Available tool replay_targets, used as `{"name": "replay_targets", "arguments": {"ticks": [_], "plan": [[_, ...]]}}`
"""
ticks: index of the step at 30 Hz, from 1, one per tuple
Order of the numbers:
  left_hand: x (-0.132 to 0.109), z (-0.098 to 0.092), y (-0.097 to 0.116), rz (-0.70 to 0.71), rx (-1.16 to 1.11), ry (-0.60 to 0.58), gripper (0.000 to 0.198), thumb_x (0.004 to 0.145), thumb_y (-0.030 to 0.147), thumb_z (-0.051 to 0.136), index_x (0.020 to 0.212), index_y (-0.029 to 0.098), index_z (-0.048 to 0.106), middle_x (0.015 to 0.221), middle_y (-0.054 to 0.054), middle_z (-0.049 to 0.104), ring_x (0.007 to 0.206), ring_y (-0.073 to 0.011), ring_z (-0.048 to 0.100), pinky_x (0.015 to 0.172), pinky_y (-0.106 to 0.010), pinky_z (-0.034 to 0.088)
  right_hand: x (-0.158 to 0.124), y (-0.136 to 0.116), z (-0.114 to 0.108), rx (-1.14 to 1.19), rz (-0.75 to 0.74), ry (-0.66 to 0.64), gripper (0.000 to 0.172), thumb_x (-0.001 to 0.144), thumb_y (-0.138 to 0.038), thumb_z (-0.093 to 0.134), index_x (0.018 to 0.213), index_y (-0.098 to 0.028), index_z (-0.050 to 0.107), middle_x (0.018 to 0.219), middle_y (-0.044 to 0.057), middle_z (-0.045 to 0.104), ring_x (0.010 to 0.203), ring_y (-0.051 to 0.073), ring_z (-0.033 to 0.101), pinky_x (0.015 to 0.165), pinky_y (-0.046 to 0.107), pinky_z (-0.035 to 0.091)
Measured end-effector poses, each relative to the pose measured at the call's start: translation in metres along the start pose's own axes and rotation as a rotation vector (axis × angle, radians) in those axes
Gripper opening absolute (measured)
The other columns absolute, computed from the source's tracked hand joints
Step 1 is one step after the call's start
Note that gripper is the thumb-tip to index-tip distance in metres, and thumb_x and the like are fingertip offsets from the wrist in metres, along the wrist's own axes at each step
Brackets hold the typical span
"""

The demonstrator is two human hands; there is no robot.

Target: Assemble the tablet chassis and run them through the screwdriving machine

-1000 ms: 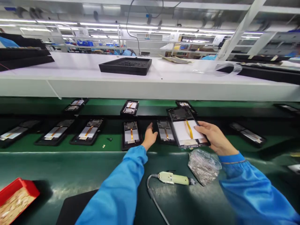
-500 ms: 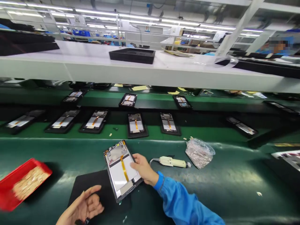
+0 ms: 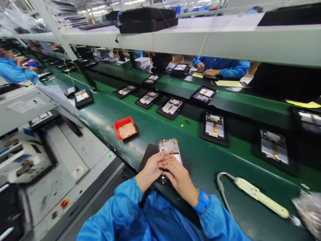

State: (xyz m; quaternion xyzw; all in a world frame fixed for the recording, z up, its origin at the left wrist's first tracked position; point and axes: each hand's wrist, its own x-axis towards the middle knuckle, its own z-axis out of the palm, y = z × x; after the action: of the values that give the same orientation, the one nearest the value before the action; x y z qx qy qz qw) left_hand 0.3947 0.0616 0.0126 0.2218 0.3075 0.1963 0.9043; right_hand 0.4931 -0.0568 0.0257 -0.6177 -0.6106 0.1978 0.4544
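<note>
An opened tablet (image 3: 169,146) with an orange ribbon lies on a black mat (image 3: 147,154) at the near edge of the green bench. My left hand (image 3: 152,167) and my right hand (image 3: 179,175) meet over its lower half and hide much of it. Between the fingers of both hands is a small dark thing, too small to name. The fingertips of the two hands touch or overlap. Beyond the mat, to the left, sits a red tray (image 3: 129,136) of small pale pieces.
A cream electric screwdriver (image 3: 262,197) and a plastic bag (image 3: 308,209) lie at the right. Several open tablets in black trays, one nearby (image 3: 215,129), line the belt. A grey machine (image 3: 65,160) stands left. Co-workers' hands (image 3: 210,72) work across the bench.
The view has swung left. The tablet, tilted up in my right hand before, now lies on the mat. My right hand has let go of its edge and joined my left hand over it.
</note>
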Motion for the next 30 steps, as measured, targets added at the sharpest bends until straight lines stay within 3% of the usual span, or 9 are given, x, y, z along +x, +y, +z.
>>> {"name": "replay_targets", "arguments": {"ticks": [2, 4, 7, 9, 11, 14, 20, 25, 30], "plan": [[-0.003, 0.001, 0.005, -0.019, 0.094, 0.0, 0.018, 0.081, 0.021, 0.064, 0.094, 0.008, 0.066, 0.1, -0.018, 0.073, 0.095, -0.0256, 0.071, 0.086, -0.035, 0.054, 0.005, 0.004, 0.008, 0.139, 0.129, 0.055, 0.013, 0.09, -0.026, 0.061, 0.096, -0.024, 0.072, 0.1, 0.006, 0.07, 0.097, 0.022, 0.064, 0.09, 0.038, 0.051], [-0.012, -0.001, 0.012, 0.03, 0.316, 0.016, 0.026, 0.088, 0.033, 0.059, 0.096, 0.01, 0.066, 0.096, -0.015, 0.073, 0.085, -0.0232, 0.071, 0.077, -0.035, 0.055, 0.009, 0.009, 0.012, 0.357, 0.386, 0.097, 0.014, 0.083, -0.032, 0.069, 0.091, -0.021, 0.073, 0.085, 0.006, 0.072, 0.081, 0.022, 0.067, 0.077, 0.036, 0.054], [-0.032, -0.008, 0.017, 0.353, 0.886, 0.149, 0.025, 0.091, 0.037, 0.055, 0.087, 0.015, 0.066, 0.081, -0.006, 0.068, 0.07, -0.0178, 0.065, 0.07, -0.032, 0.052, 0.013, 0.015, 0.013, 0.726, 0.76, 0.143, 0.028, 0.069, -0.038, 0.081, 0.084, -0.017, 0.069, 0.066, 0.004, 0.068, 0.057, 0.016, 0.061, 0.059, 0.029, 0.051], [-0.046, -0.012, 0.015, 0.603, 1.208, 0.214, 0.017, 0.091, 0.028, 0.055, 0.082, 0.018, 0.065, 0.077, -0.003, 0.065, 0.07, -0.0159, 0.061, 0.071, -0.03, 0.049, 0.013, 0.015, 0.015, 0.874, 0.844, 0.17, 0.032, 0.062, -0.037, 0.086, 0.078, -0.016, 0.066, 0.067, 0.003, 0.068, 0.056, 0.013, 0.059, 0.057, 0.025, 0.048], [-0.056, -0.015, 0.009, 0.751, 1.366, 0.19, 0.014, 0.092, 0.021, 0.053, 0.084, 0.019, 0.066, 0.082, -0.003, 0.065, 0.076, -0.0164, 0.061, 0.074, -0.029, 0.048, 0.013, 0.013, 0.019, 0.939, 0.829, 0.185, 0.033, 0.059, -0.034, 0.088, 0.071, -0.015, 0.065, 0.064, 0.0, 0.065, 0.055, 0.009, 0.055, 0.056, 0.021, 0.045], [-0.06, -0.017, 0.0, 0.812, 1.435, 0.14, 0.017, 0.092, 0.015, 0.051, 0.091, 0.019, 0.067, 0.09, -0.005, 0.067, 0.085, -0.0177, 0.063, 0.079, -0.03, 0.049, 0.014, 0.01, 0.027, 0.941, 0.778, 0.2, 0.031, 0.059, -0.034, 0.088, 0.071, -0.014, 0.068, 0.06, -0.001, 0.061, 0.055, 0.008, 0.052, 0.055, 0.021, 0.043], [-0.057, -0.023, 0.002, 0.771, 1.434, 0.16, 0.019, 0.094, 0.016, 0.052, 0.094, 0.02, 0.071, 0.089, -0.004, 0.069, 0.082, -0.0167, 0.064, 0.077, -0.028, 0.05, 0.012, 0.009, 0.037, 0.775, 0.669, 0.281, 0.03, 0.062, -0.034, 0.087, 0.079, -0.017, 0.069, 0.065, -0.001, 0.062, 0.06, 0.012, 0.056, 0.06, 0.025, 0.047], [-0.061, -0.022, 0.01, 0.711, 1.442, 0.158, 0.019, 0.093, 0.016, 0.054, 0.088, 0.02, 0.072, 0.082, -0.002, 0.068, 0.076, -0.0153, 0.063, 0.073, -0.027, 0.047, 0.009, 0.007, 0.037, 0.568, 0.568, 0.22, 0.026, 0.069, -0.037, 0.082, 0.076, -0.018, 0.066, 0.068, 0.0, 0.063, 0.064, 0.015, 0.057, 0.064, 0.028, 0.048], [-0.063, -0.022, 0.013, 0.674, 1.43, 0.153, 0.019, 0.09, 0.012, 0.054, 0.085, 0.019, 0.071, 0.079, -0.001, 0.066, 0.074, -0.0142, 0.061, 0.07, -0.026, 0.045, 0.008, 0.005, 0.036, 0.516, 0.525, 0.177, 0.025, 0.073, -0.039, 0.079, 0.078, -0.018, 0.066, 0.07, 0.001, 0.063, 0.065, 0.015, 0.057, 0.064, 0.028, 0.048]]}}
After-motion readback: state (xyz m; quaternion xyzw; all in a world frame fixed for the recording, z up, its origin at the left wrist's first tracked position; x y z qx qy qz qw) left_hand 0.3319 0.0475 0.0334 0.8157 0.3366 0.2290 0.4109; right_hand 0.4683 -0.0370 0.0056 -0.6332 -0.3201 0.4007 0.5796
